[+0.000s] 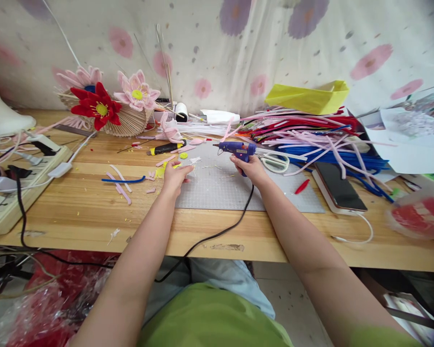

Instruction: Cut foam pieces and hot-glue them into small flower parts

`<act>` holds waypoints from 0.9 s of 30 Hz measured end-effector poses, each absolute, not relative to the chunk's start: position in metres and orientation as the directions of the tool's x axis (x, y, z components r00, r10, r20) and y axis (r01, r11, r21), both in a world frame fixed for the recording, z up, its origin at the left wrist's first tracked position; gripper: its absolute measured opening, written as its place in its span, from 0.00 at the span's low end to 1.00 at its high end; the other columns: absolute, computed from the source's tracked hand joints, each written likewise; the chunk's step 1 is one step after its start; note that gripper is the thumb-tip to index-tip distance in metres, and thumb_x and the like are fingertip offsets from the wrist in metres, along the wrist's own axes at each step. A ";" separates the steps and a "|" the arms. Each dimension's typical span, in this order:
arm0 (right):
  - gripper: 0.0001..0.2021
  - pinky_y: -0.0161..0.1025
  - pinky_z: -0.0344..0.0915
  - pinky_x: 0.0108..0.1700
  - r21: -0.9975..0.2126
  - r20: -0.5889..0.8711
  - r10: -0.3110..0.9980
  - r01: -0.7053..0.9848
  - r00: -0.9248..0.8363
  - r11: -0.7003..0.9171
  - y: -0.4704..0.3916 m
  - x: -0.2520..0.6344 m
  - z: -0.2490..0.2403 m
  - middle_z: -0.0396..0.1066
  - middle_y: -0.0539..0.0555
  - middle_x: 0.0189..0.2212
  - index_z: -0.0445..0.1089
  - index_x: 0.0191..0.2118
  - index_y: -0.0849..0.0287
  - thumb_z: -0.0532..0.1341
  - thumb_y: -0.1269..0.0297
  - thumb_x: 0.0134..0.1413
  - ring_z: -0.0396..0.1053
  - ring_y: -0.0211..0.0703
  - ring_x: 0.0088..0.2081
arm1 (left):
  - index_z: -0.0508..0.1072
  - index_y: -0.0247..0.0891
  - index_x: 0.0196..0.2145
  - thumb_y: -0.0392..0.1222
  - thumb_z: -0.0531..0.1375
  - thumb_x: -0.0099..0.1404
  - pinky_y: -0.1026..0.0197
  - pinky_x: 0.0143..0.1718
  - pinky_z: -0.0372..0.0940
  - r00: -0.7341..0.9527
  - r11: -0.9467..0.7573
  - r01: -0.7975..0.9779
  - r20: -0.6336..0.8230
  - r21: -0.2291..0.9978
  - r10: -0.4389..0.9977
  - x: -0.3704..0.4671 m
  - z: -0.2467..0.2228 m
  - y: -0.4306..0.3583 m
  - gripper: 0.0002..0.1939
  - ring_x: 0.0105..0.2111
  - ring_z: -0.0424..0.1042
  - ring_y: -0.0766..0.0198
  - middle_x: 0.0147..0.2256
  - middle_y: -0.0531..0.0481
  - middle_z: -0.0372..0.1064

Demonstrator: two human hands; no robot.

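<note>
My right hand [252,168] is wrapped round the handle of a blue hot glue gun [235,148], a long pale glue stick [291,153] jutting from its back. Its nozzle points left above a grey cutting mat [220,195]. Over the mat's left edge, my left hand [173,179] is closed in a pinch; a tiny whitish bit shows at the fingertips, too small to name. Just beyond it lie a bunch of white flower stamens [195,160], a yellow disc [183,155] and a black-and-yellow utility knife [166,148]. White-handled scissors [275,163] rest behind my right hand.
Pipe-cleaner flowers [101,108] stand at the back left, near a power strip [39,176]. Bundles of coloured pipe cleaners [311,135] fill the back right. A phone [340,185] lies right of the mat. The gun's black cord [220,234] hangs over the table's front edge.
</note>
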State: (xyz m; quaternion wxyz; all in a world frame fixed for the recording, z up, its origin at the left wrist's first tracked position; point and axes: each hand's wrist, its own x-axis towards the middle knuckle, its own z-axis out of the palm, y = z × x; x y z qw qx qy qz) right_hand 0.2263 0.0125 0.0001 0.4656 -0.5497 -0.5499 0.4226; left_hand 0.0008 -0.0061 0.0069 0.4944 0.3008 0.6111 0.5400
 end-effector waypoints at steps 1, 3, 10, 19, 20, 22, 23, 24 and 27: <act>0.23 0.34 0.51 0.21 -0.977 0.049 0.997 0.209 0.056 0.036 0.014 0.228 -0.001 0.59 0.44 0.14 0.66 0.28 0.60 0.66 0.43 0.34 0.54 0.30 0.17 | 0.59 0.40 0.36 0.32 0.69 0.39 0.69 0.18 0.57 -0.335 0.238 -0.170 -0.283 0.956 0.899 0.001 0.007 -0.006 0.28 0.18 0.60 0.74 0.26 0.57 0.66; 0.23 0.34 0.52 0.21 -0.970 0.047 0.994 0.241 0.101 0.022 0.016 0.233 -0.003 0.59 0.45 0.15 0.67 0.28 0.60 0.65 0.43 0.35 0.54 0.31 0.17 | 0.59 0.40 0.37 0.32 0.69 0.39 0.69 0.19 0.57 -0.347 0.240 -0.177 -0.289 0.954 0.892 0.001 0.007 -0.006 0.29 0.20 0.63 0.73 0.26 0.57 0.66; 0.21 0.40 0.59 0.30 -0.781 0.122 0.966 0.622 0.229 -0.048 0.025 0.251 -0.011 0.64 0.51 0.17 0.68 0.23 0.59 0.63 0.42 0.38 0.64 0.42 0.23 | 0.58 0.40 0.37 0.31 0.68 0.43 0.70 0.20 0.58 -0.354 0.233 -0.162 -0.277 0.959 0.893 0.001 0.005 -0.006 0.27 0.25 0.68 0.70 0.28 0.54 0.67; 0.22 0.45 0.63 0.36 -0.651 0.172 0.969 0.759 0.176 -0.022 0.033 0.255 -0.014 0.70 0.56 0.26 0.71 0.32 0.59 0.64 0.44 0.38 0.68 0.50 0.33 | 0.57 0.40 0.35 0.30 0.66 0.43 0.70 0.19 0.56 -0.369 0.230 -0.230 -0.304 0.945 0.878 0.002 0.005 -0.004 0.25 0.22 0.64 0.73 0.27 0.57 0.65; 0.23 0.44 0.63 0.36 -0.639 0.193 0.967 0.770 0.164 -0.003 0.032 0.256 -0.012 0.70 0.56 0.27 0.70 0.33 0.59 0.65 0.44 0.37 0.68 0.50 0.33 | 0.57 0.40 0.35 0.30 0.66 0.44 0.70 0.19 0.56 -0.368 0.221 -0.251 -0.304 0.943 0.879 0.002 0.005 -0.004 0.24 0.21 0.63 0.74 0.26 0.57 0.65; 0.23 0.44 0.62 0.37 -0.590 0.254 0.958 0.807 0.136 0.042 0.028 0.262 -0.003 0.70 0.58 0.29 0.69 0.32 0.59 0.67 0.45 0.34 0.67 0.50 0.35 | 0.57 0.40 0.34 0.30 0.66 0.44 0.71 0.19 0.55 -0.356 0.196 -0.294 -0.298 0.935 0.886 0.003 0.005 -0.004 0.24 0.20 0.61 0.75 0.25 0.59 0.64; 0.23 0.45 0.62 0.37 -0.552 0.277 0.953 0.832 0.126 0.050 0.024 0.266 0.002 0.70 0.58 0.30 0.68 0.30 0.59 0.68 0.45 0.32 0.67 0.51 0.36 | 0.57 0.40 0.34 0.30 0.66 0.44 0.71 0.19 0.54 -0.345 0.187 -0.317 -0.297 0.930 0.891 0.004 0.006 -0.004 0.24 0.19 0.60 0.76 0.25 0.59 0.64; 0.22 0.45 0.62 0.38 -0.511 0.284 0.951 0.858 0.122 0.043 0.020 0.270 0.009 0.70 0.58 0.30 0.67 0.28 0.58 0.69 0.46 0.31 0.66 0.52 0.37 | 0.57 0.40 0.34 0.30 0.66 0.44 0.71 0.18 0.53 -0.330 0.184 -0.340 -0.300 0.922 0.895 0.004 0.006 -0.004 0.24 0.18 0.59 0.76 0.24 0.60 0.63; 0.21 0.44 0.60 0.36 -0.462 0.163 0.978 0.886 0.130 -0.040 0.006 0.275 0.031 0.67 0.56 0.25 0.63 0.23 0.57 0.71 0.49 0.27 0.66 0.51 0.36 | 0.57 0.39 0.34 0.28 0.65 0.45 0.72 0.17 0.51 -0.253 0.208 -0.414 -0.332 0.886 0.909 0.008 0.009 -0.007 0.23 0.17 0.57 0.77 0.22 0.60 0.62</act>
